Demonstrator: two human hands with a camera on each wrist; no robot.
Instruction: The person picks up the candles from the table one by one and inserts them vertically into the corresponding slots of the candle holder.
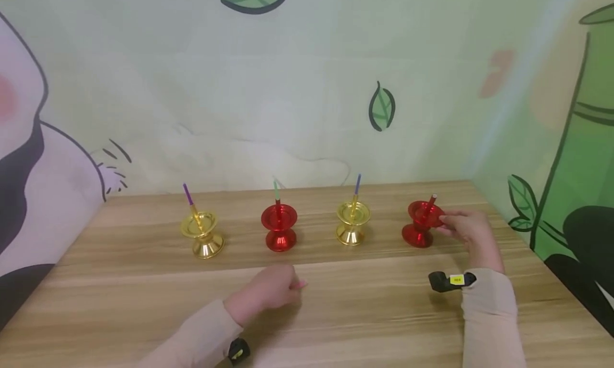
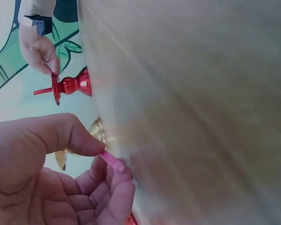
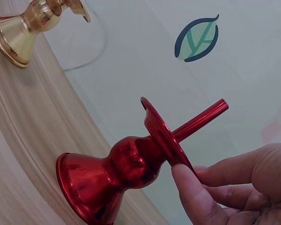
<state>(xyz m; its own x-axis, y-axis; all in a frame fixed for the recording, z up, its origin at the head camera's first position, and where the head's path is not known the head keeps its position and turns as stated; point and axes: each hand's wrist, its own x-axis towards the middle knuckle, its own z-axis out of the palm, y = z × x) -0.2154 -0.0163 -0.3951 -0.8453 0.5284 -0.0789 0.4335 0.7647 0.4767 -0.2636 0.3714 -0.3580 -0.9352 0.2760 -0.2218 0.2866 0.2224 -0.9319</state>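
Note:
At the right end of a row of candle holders, my right hand (image 1: 467,232) pinches the rim of a red candle holder (image 3: 133,161). Its upright tube (image 3: 201,120) carries no candle. My left hand (image 1: 268,288) is over the table's near middle, in front of the other red holder. Between its thumb and finger it pinches a small pink candle (image 2: 112,161), mostly hidden in the head view. Further left stand a gold holder with a purple candle (image 1: 188,194), a red holder (image 1: 280,219) with a green candle (image 1: 276,190), and a gold holder (image 1: 352,213) with a blue candle (image 1: 357,184).
The wooden table (image 1: 364,309) ends at a cloth backdrop (image 1: 297,91) printed with leaves and a panda. The leftmost gold holder (image 1: 207,245) stands a bit nearer than the others. A black wrist camera (image 1: 446,281) sits on the right sleeve.

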